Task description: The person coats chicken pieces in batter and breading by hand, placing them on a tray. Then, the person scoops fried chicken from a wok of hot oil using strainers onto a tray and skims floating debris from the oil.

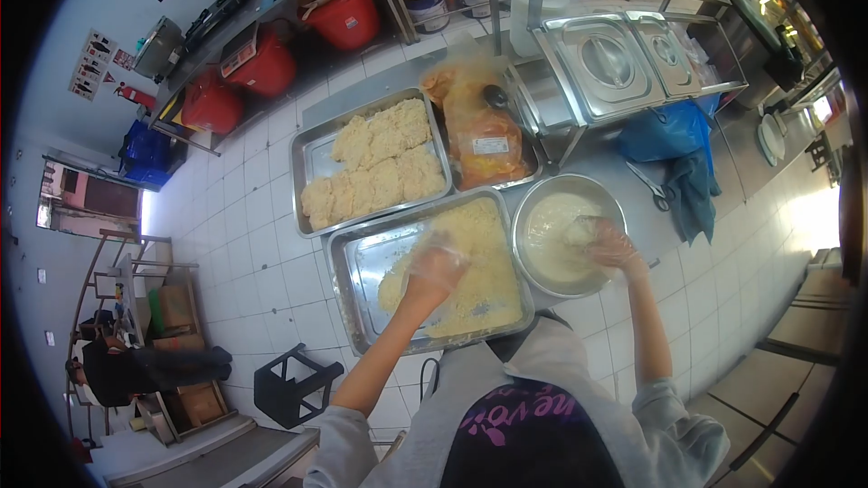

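Steel walls hold rows of pale, crumb-coated pieces (pixel 375 158) in the far tray (pixel 315 158), just beyond the left hand (pixel 438 271) and toward its outer side. Under that hand lies the nearer crumb tray (pixel 362 264), its bare metal to the hand's left and yellow crumbs (pixel 484 298) heaped to its right. Orange food in a clear bag (pixel 488 145) rests farther off, between the two hands. Next comes a round bowl (pixel 565 290) of batter (pixel 547 237), nearly touching the crumb tray, with the right hand (pixel 612 246) over its right side. Blur on the left and a pale coating on the right mean I cannot tell whether either hand is spread or pinching something. Scissors (pixel 649 185) and a dark cloth (pixel 692 194) sit beyond the right hand on the bench (pixel 597 158). Drips from the right fingers could clump the crumbs, loose crumbs from the left could thicken the batter, and a wrist leaning on the rim might tip the bowl.
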A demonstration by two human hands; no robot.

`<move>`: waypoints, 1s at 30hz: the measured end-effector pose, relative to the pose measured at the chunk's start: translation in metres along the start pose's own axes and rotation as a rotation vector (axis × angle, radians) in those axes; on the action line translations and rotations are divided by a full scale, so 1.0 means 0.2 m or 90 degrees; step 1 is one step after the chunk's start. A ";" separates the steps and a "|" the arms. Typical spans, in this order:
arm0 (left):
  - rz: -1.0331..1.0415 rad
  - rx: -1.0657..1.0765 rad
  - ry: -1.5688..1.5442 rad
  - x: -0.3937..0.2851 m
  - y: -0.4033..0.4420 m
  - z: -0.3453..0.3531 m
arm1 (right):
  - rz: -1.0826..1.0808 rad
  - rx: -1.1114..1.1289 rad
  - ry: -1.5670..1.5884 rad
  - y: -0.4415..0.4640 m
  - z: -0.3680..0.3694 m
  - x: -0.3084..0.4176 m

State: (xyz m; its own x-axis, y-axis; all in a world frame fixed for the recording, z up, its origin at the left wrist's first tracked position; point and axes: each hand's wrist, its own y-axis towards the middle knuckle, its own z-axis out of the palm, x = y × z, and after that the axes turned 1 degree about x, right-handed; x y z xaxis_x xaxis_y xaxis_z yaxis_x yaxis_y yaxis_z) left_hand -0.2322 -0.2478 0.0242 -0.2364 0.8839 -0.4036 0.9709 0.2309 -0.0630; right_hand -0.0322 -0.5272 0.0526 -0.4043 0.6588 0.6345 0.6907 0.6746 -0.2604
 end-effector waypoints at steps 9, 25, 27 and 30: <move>0.044 0.119 0.223 -0.02 0.21 0.27 | -0.046 0.052 0.087 0.05 0.04 -0.05; 0.127 0.033 -0.025 -0.01 0.16 0.14 | -0.022 -0.009 0.053 -0.01 0.06 -0.10; -0.063 0.033 0.094 -0.05 0.04 0.19 | -0.013 0.026 0.048 0.00 0.06 -0.15; -0.129 0.024 0.068 0.00 -0.03 0.29 | -0.019 0.043 0.053 0.01 0.05 -0.13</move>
State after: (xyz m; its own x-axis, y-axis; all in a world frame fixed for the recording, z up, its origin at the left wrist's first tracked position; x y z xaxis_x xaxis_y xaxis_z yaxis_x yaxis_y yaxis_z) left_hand -0.2355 -0.2730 -0.0290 -0.4277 0.8591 -0.2810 0.9033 0.3950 -0.1673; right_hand -0.0269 -0.5406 0.0279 -0.3714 0.6096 0.7003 0.6362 0.7164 -0.2862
